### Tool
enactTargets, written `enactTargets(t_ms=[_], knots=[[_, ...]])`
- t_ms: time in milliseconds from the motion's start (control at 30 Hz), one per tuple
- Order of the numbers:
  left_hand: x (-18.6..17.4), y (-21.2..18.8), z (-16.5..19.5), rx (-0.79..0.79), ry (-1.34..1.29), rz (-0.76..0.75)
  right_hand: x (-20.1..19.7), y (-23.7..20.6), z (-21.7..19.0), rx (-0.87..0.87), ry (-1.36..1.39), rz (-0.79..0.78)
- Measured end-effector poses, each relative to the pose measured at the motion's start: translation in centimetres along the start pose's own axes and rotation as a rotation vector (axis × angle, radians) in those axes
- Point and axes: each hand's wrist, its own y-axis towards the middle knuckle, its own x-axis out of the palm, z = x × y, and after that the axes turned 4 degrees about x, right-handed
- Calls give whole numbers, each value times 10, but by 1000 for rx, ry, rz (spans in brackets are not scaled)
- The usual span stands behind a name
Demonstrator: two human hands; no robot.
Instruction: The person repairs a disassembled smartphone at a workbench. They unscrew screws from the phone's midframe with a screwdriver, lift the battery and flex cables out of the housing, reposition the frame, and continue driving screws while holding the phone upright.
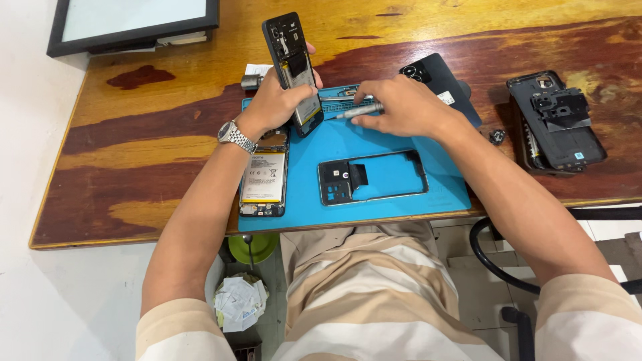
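Opened phone [292, 63] — held upright above the blue mat [374, 144], gripped by the left hand [277, 100]; the right hand [401, 107] closes on a screwdriver [358, 112]. Mid-disassembly, apparently — next calls for seating the tip squarely.

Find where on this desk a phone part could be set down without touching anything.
Bare wood lies left of the blue mat; more between the black phone and the dismantled phone. The mat's top edge is crowded.

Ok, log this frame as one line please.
left hand: holds opened phone upright | right hand: grips screwdriver | blue mat: loose phone frame
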Motion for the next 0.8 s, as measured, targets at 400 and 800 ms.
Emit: enactTargets(t_ms=[400,800], knots=[[7,3,-2,2,-319,25,1,1,4,-31,211,98],[17,5,-3,-9,-374,-20,20,0,-18,-59,174,177]])
